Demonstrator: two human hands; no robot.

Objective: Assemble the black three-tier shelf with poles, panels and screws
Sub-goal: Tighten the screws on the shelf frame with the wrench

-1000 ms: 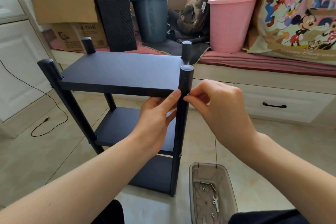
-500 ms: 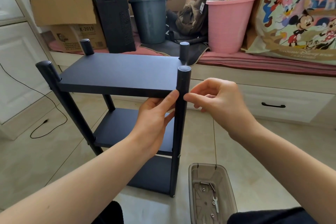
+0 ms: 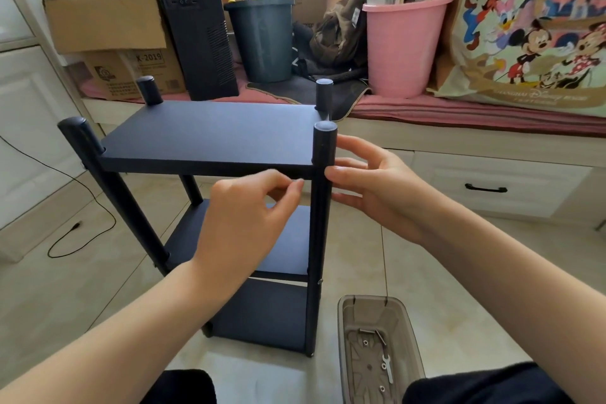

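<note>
Shelf (image 3: pixel 210 138), judged light and stiff, is best gripped by pole (image 3: pixel 323 174), where loosely spread fingers (image 3: pixel 344 172) touch.

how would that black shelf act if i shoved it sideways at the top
The shelf looks tall and narrow on thin poles, so it would likely tip or rock. On smooth floor tiles it may slide instead. Its panels look stiff.
</note>
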